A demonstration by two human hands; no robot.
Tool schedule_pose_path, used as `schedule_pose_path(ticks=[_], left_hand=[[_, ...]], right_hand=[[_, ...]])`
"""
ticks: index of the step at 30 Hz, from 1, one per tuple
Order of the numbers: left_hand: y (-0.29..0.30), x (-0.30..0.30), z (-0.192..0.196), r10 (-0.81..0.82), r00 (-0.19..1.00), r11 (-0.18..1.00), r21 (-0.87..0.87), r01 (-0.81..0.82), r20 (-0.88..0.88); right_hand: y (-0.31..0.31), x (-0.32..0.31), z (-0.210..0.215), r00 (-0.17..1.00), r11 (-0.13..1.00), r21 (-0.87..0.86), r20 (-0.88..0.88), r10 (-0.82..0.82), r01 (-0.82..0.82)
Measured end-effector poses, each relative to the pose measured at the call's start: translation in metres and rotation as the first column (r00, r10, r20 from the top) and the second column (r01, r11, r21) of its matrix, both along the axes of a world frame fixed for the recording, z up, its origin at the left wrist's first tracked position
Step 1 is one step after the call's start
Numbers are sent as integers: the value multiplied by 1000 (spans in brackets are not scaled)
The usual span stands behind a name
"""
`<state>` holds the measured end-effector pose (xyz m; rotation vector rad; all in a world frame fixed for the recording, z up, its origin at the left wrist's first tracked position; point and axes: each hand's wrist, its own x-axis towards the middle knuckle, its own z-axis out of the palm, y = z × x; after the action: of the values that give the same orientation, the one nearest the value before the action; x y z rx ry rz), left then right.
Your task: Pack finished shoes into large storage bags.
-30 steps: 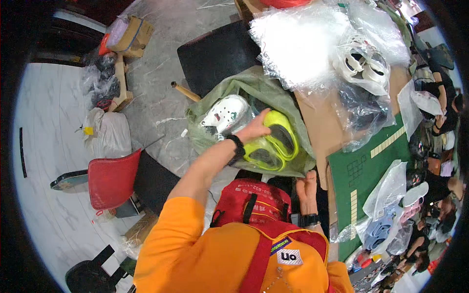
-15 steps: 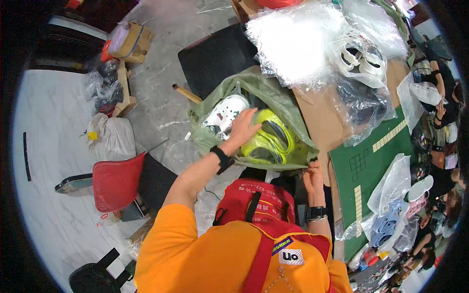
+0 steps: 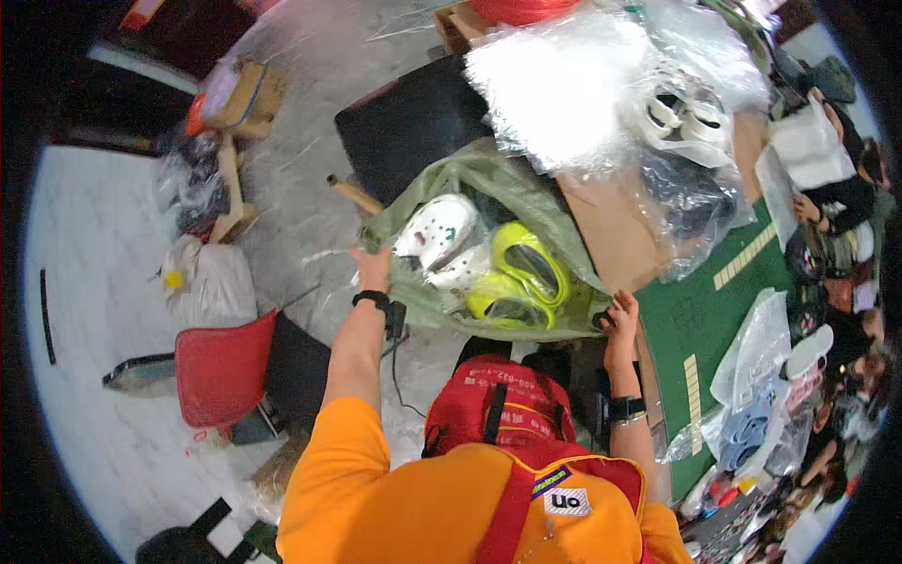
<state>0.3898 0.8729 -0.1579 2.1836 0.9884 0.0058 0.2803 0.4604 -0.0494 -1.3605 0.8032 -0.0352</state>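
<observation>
A green woven sack (image 3: 460,167) hangs wide open in front of me. In it lie white clogs (image 3: 437,230) with small charms and bright yellow-green shoes (image 3: 528,263), in clear plastic wrapping. My left hand (image 3: 374,270) grips the sack's left rim, the fingers partly hidden by the edge. On the opposite side, my right hand (image 3: 618,321) is closed on the rim's right corner, beside the table edge.
To the right, a table with brown cardboard (image 3: 601,221) and a green mat (image 3: 681,324) bears clear plastic bags (image 3: 564,89) and white shoes (image 3: 672,113). A black panel (image 3: 409,117) lies beyond the sack. At left stand a red chair (image 3: 224,371) and a white sack (image 3: 211,282). People work at far right.
My left hand has left the shoes inside the sack and moved left onto its rim. The yellow-green shoes lie uncovered by my hand. My right hand stays at the right corner.
</observation>
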Motion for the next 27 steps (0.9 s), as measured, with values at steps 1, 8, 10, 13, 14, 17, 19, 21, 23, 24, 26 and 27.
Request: schedule_pose_path(ticks=[1,8,10,13,14,17,19,21,23,24,26,27], left_hand=[[0,3,0,-118,986,987,-90,129,120],[51,28,28,-280,956,929,276,248,84],[77,59,70,-252,938,959,192,208,240],[65,71,137,-285,898,957,40,289,336],[62,65,151,-234,877,943,-120,309,419],[88,34,135,47,878,945,-306,115,476],[100,26,127,14,893,974,-208,90,451],[110,26,123,-185,914,983,86,165,360],[110,23,124,-206,927,973,165,160,314],[120,18,112,-199,940,962,237,134,278],[147,16,84,-217,961,898,421,128,171],[145,6,79,-292,946,827,535,176,141]], right_hand=[[-4,7,-5,996,966,-248,30,86,-76],[-2,56,-6,706,436,-570,-433,561,-696],[-19,66,-24,826,556,-697,-96,555,-454],[-55,92,-22,964,845,-508,97,249,-167],[-35,103,4,979,939,-315,103,176,-135],[-28,117,0,966,887,-408,43,255,-216],[-32,124,-17,934,854,-420,39,355,-307],[-36,130,-20,946,813,-510,-5,323,-280],[-43,125,-17,968,944,-284,136,212,-167],[-48,119,-12,985,993,-113,165,50,-31],[-79,112,-36,976,998,-57,216,13,-1],[-60,111,-27,983,870,-483,91,158,-94]])
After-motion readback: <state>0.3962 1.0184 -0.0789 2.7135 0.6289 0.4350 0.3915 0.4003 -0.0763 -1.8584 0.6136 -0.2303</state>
